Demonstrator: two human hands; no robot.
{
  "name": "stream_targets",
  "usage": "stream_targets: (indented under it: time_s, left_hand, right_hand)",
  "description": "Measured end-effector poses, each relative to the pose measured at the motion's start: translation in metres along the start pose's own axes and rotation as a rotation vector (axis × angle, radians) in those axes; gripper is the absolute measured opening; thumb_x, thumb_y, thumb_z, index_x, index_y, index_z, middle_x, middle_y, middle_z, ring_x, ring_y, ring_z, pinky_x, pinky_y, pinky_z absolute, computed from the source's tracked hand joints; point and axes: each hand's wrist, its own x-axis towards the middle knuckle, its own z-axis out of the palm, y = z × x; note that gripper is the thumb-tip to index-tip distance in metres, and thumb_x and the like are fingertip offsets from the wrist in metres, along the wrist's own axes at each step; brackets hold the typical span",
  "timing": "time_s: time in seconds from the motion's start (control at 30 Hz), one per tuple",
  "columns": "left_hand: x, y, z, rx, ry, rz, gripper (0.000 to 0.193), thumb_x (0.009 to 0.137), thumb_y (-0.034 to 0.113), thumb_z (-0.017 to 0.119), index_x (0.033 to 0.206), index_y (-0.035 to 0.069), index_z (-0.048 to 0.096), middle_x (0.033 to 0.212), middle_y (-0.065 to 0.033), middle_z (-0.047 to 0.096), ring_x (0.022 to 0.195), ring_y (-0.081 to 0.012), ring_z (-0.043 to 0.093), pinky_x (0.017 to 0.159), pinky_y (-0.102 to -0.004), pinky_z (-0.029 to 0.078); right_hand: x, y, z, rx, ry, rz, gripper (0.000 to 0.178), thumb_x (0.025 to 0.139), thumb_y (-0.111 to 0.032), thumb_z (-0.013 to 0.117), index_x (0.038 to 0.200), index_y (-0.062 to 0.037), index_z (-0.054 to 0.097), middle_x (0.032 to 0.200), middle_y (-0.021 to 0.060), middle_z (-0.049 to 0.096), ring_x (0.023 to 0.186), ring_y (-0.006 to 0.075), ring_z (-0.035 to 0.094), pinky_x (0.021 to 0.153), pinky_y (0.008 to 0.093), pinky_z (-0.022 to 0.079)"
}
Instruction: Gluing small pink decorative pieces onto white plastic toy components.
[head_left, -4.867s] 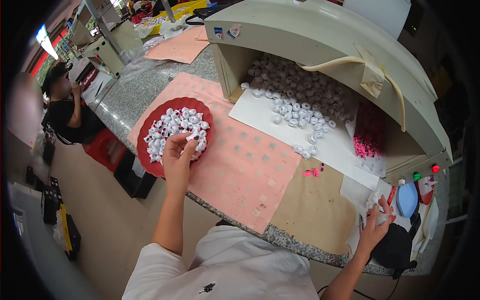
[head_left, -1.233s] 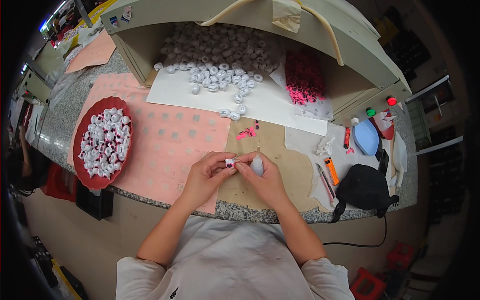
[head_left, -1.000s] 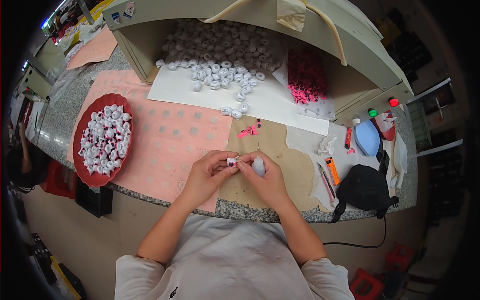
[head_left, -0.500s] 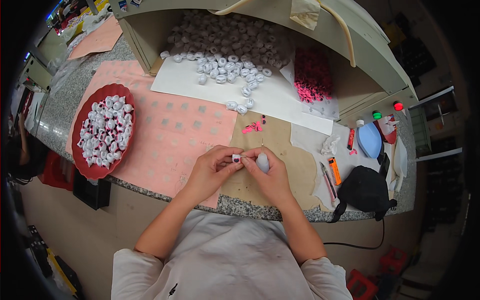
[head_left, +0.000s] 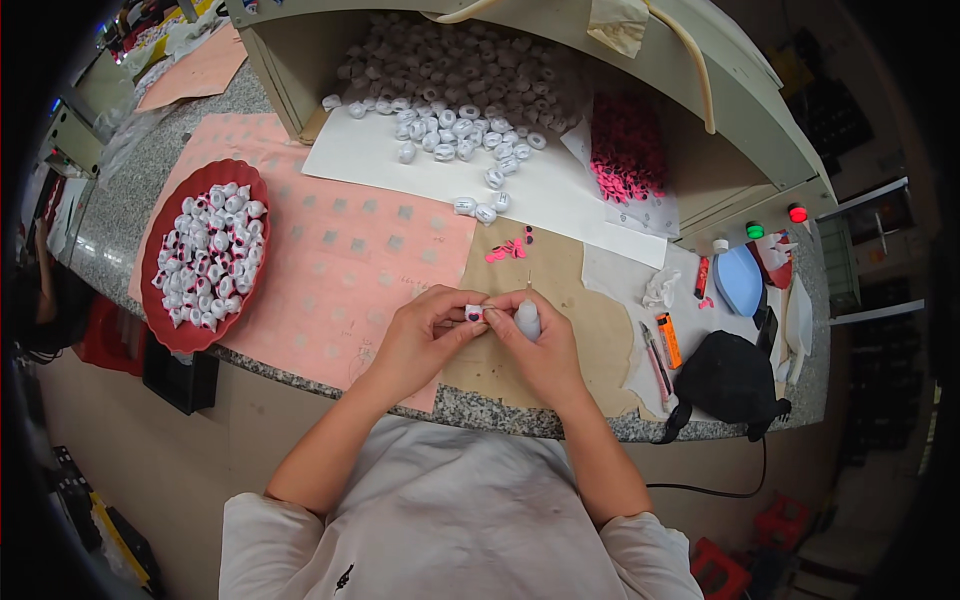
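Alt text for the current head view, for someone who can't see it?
A person's left hand holds a small white piece; the right hand, holding a bottle, is up against it. A red bowl of similar pieces sits left; loose white pieces spread from an open cabinet ahead.

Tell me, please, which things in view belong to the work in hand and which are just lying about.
Seem to belong:
- white piece in the left hand
- needle-tipped bottle in the right hand
- loose white pieces
- pink pieces
- red bowl

Probably lying about:
- orange item
- black cloth thing
- blue tray
- crumpled tissue
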Motion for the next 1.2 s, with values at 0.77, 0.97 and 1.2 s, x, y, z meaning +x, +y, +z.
stream_targets:
  time_s: [0.77, 0.97, 1.2]
  left_hand:
    - [-0.001, 0.003, 0.003, 0.007, 0.024, -0.014, 0.026, 0.084, 0.001, 0.063, 0.109, -0.002, 0.059, 0.105, -0.0089, 0.058, 0.09, -0.0151, 0.063, 0.079, -0.0262, 0.054]
    - [0.0, 0.001, 0.001, 0.026, 0.023, -0.005, 0.026, 0.085, 0.0, 0.062, 0.11, -0.002, 0.058, 0.102, -0.0082, 0.058, 0.09, -0.0138, 0.062, 0.078, -0.0255, 0.053]
    - [-0.003, 0.008, -0.004, -0.157, 0.002, -0.131, 0.029, 0.086, -0.002, 0.059, 0.115, 0.0, 0.055, 0.103, -0.0047, 0.06, 0.096, -0.0106, 0.059, 0.086, -0.0243, 0.048]
  right_hand:
    - [0.001, 0.007, -0.001, 0.014, -0.009, 0.016, 0.013, 0.088, -0.011, 0.063, 0.096, -0.0013, 0.061, 0.088, 0.0, 0.062, 0.079, 0.0046, 0.054, 0.07, 0.0196, 0.044]
    - [0.0, 0.003, -0.003, -0.085, -0.013, -0.045, 0.012, 0.087, -0.011, 0.063, 0.094, -0.0013, 0.062, 0.089, 0.0007, 0.063, 0.078, 0.0049, 0.054, 0.07, 0.0196, 0.044]
    - [-0.02, -0.004, -0.047, -0.212, -0.042, -0.056, 0.015, 0.084, -0.008, 0.065, 0.098, -0.0024, 0.063, 0.088, 0.0006, 0.058, 0.081, 0.0074, 0.053, 0.07, 0.0195, 0.044]
